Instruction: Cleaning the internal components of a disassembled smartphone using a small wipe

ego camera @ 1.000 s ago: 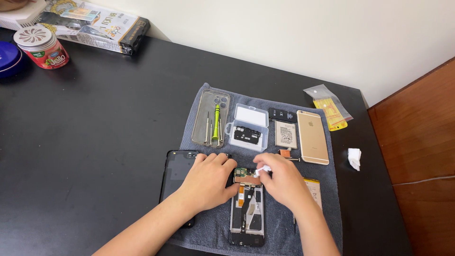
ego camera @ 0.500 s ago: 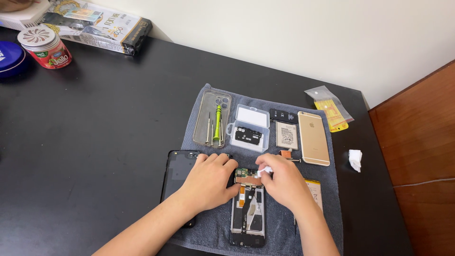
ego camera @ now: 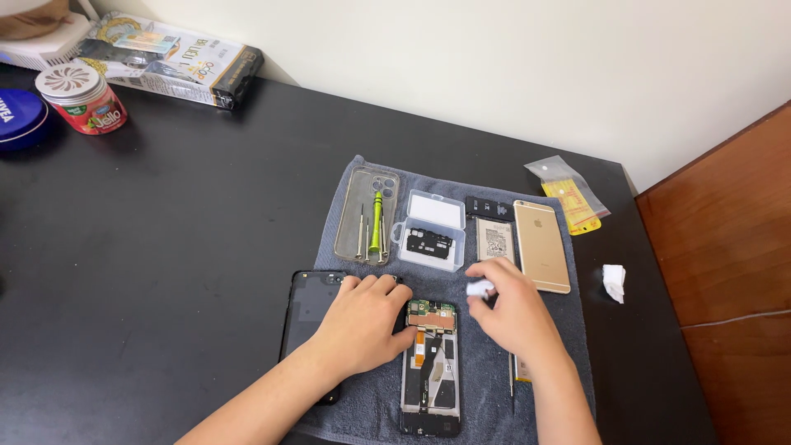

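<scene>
Head view looked down on a black bench [ego camera: 165, 272] with a grey towel [ego camera: 577, 330] spread over its right half. An opened phone [ego camera: 430, 371] lay face down on the towel near its front edge, its circuit board and orange ribbon cables exposed. The left hand [ego camera: 362, 325] rested palm down just beside the phone's upper left corner, its fingers [ego camera: 371, 284] spread flat and gripping nothing, partly covering a black back cover [ego camera: 306, 309]. The right hand [ego camera: 515, 309] hovered just right of the phone's top, its fingers [ego camera: 486, 272] pinched closed on a small white wad [ego camera: 479, 288]. Behind the hands, on the towel, sat a clear phone case [ego camera: 354, 214] holding a green screwdriver [ego camera: 376, 222], a small clear plastic box [ego camera: 430, 231] with a black part inside, a flat battery [ego camera: 496, 241] and a gold phone [ego camera: 541, 245] lying face down. A crumpled white scrap [ego camera: 613, 282] lay on the bare bench to the right of the towel.
</scene>
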